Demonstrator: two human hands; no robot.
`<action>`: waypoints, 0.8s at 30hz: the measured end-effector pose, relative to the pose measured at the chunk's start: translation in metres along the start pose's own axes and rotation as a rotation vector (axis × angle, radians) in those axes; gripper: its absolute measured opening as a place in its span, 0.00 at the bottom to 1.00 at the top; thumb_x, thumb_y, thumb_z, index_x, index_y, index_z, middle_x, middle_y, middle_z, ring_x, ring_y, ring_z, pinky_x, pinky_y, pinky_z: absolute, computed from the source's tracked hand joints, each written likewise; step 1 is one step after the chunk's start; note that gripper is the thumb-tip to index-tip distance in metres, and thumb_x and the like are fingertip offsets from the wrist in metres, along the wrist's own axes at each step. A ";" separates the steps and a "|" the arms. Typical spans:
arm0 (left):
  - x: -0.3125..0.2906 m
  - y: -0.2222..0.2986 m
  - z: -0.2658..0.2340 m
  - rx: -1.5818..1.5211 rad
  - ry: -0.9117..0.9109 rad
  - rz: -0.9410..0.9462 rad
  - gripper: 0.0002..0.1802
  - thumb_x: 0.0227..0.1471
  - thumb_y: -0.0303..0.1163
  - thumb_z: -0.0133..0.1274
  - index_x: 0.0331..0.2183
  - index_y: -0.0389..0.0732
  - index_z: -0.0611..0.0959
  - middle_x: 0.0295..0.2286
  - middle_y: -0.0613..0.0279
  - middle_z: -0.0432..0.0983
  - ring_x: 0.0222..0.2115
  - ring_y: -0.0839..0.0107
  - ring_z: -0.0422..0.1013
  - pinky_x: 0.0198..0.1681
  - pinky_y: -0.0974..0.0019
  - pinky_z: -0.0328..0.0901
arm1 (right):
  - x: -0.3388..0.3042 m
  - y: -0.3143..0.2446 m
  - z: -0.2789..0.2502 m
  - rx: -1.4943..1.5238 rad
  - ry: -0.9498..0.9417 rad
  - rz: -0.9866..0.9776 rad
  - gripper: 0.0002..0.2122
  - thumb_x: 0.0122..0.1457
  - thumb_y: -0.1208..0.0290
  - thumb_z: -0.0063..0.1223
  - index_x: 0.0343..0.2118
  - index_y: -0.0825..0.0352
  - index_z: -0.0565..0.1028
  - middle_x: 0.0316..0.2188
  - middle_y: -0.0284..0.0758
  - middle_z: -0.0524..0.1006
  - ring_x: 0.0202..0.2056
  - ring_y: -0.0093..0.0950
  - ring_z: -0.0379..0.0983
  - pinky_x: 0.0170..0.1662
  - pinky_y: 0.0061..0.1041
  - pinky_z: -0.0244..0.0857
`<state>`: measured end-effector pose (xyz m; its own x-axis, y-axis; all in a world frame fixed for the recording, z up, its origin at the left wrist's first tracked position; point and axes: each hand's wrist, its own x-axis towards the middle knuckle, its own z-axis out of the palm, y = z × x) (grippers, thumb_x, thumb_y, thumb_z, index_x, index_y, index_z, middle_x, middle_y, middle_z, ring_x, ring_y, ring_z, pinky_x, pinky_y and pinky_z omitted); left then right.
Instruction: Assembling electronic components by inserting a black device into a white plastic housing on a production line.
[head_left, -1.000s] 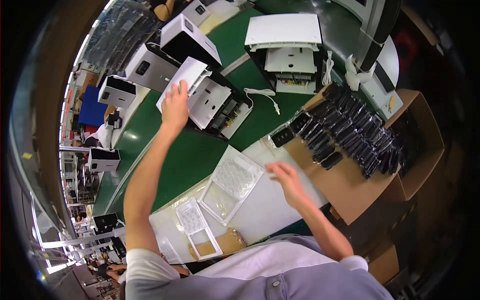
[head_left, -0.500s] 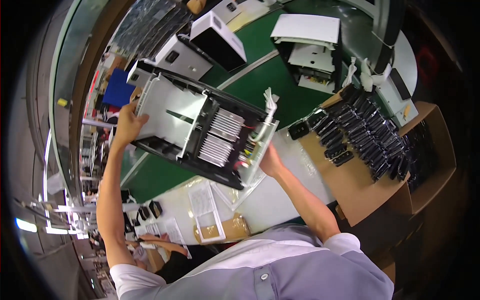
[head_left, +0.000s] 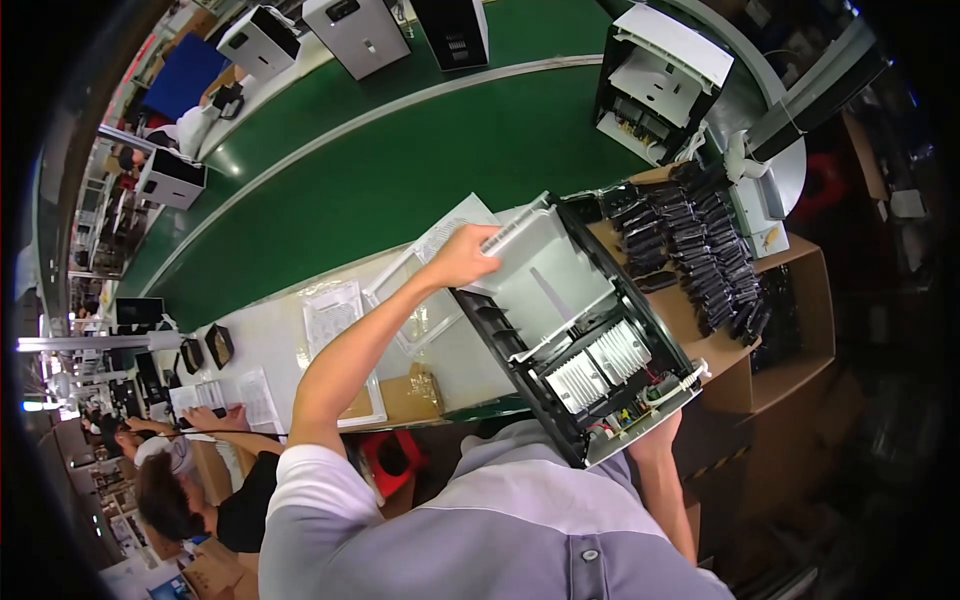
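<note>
I hold an open appliance housing [head_left: 560,284], a black frame around a white inner shell, tilted in front of my chest. Finned metal heat sinks [head_left: 600,366] and coloured wires show in its lower half. My left hand [head_left: 465,257] is closed on the white upper left edge, thumb on the inside. From beneath, my right hand [head_left: 657,436] supports the lower right end, its fingers mostly hidden by the housing. A bundled white cord lies along that end.
A similar open unit [head_left: 668,78] stands on the green conveyor [head_left: 390,165]. Bagged black parts [head_left: 692,250] lie on cardboard to the right, by an open carton [head_left: 790,335]. White grille panels [head_left: 335,325] are on the bench. A co-worker [head_left: 200,490] sits at the left.
The housing has moved right and closer to my body, turning so its cord end points lower right. Both hands keep their hold. The view has swung, showing more of the conveyor and the co-worker.
</note>
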<state>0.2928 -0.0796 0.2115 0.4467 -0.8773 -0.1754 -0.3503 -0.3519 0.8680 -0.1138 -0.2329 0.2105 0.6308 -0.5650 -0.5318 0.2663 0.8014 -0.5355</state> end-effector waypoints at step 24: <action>-0.137 -0.156 0.098 0.715 0.396 -0.217 0.21 0.51 0.37 0.62 0.39 0.35 0.72 0.38 0.47 0.76 0.39 0.47 0.73 0.42 0.47 0.67 | 0.012 0.088 -0.071 0.298 0.263 0.263 0.30 0.63 0.43 0.32 0.59 0.58 0.72 0.58 0.39 0.73 0.57 0.45 0.69 0.61 0.51 0.62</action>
<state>0.2060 0.0633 0.0542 0.7730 -0.6343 -0.0134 -0.6004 -0.7382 0.3076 -0.1348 -0.1828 0.1100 0.5093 -0.3351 -0.7927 0.3443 0.9235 -0.1692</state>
